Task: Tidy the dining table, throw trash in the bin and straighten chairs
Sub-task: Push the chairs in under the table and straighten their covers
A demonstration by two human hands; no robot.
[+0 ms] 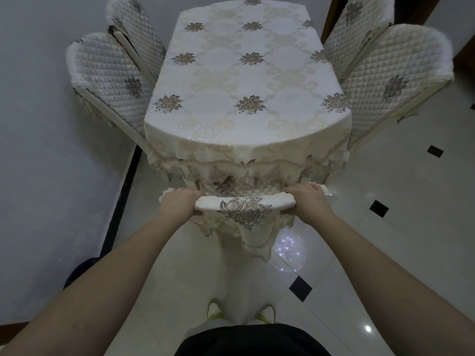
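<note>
The dining table (246,80) carries a cream cloth with brown flower motifs and nothing lies on its top. At its near end stands a chair (244,205) with a cream quilted cover, its seat tucked under the hanging cloth. My left hand (180,204) grips the left end of the chair's top rail. My right hand (305,201) grips the right end. Both hands are closed around the rail.
Two covered chairs (113,80) lean in at the table's left side against a pale wall, and two more chairs (390,75) stand at its right. The floor is glossy white tile with black diamond insets (300,288). A dark object (82,271) sits by the black skirting at left.
</note>
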